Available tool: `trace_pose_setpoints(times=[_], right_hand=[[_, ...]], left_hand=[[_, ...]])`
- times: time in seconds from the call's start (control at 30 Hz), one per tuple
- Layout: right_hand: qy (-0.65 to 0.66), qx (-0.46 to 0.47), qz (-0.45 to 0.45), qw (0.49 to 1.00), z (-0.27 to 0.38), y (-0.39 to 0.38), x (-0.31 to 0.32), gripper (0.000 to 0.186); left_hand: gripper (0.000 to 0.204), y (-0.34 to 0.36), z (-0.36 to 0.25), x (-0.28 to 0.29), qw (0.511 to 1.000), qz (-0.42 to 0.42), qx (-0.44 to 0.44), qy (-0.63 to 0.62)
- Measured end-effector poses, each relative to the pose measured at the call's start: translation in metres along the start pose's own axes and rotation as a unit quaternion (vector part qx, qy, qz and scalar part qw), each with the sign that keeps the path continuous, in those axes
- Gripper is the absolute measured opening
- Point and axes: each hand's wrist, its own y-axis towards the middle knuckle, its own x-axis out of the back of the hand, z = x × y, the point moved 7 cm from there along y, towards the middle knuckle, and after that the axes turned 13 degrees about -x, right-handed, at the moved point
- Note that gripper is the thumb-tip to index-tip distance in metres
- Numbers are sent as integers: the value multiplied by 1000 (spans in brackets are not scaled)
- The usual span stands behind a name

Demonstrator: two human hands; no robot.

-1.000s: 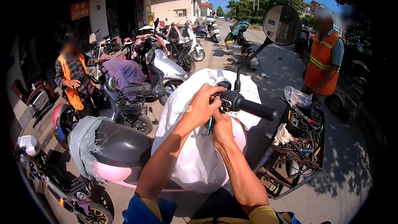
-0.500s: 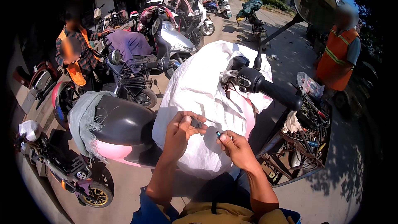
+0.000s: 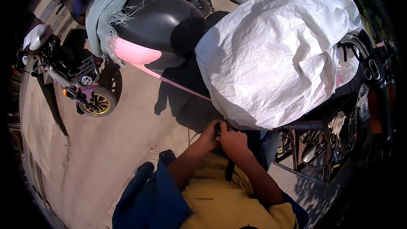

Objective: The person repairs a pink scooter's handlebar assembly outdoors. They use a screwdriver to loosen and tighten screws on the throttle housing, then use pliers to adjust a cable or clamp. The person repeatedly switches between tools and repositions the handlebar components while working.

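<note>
My left hand point(image 3: 207, 136) and my right hand point(image 3: 234, 141) meet close to my body, at the lower edge of a white woven sack point(image 3: 271, 63). The left fingers are closed round a small dark piece point(image 3: 218, 128), of which only a bit shows between the hands. My right hand is closed too, its fingers pressed against the left ones. The small teal metal cylinder seen in it earlier is now mostly hidden by the fingers. The sack drapes over the front of a pink scooter point(image 3: 135, 53) with a black seat point(image 3: 159, 15).
A grey-green frayed cloth point(image 3: 101, 17) hangs over the seat's rear. At left stands a small scooter with a gold-rimmed wheel point(image 3: 99, 104). A metal-framed crate point(image 3: 326, 144) with tools and parts is at right, below the handlebar point(image 3: 373, 70). Other scooters stand beyond.
My view has tilted down. Both hands have come together and moved in toward my body, from in front of the sack to its lower edge. The small pieces, held apart before, are mostly hidden.
</note>
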Motion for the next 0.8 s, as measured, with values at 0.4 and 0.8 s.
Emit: trace_pose_setpoints(times=[0.4, 0.8], right_hand=[[277, 1, -241, 930, -110, 204, 54, 74], [128, -118, -357, 918, -105, 167, 84, 47]], left_hand=[[26, 121, -106, 108, 966, -66, -139, 207], [24, 233, -106, 85, 525, 35, -196, 828]])
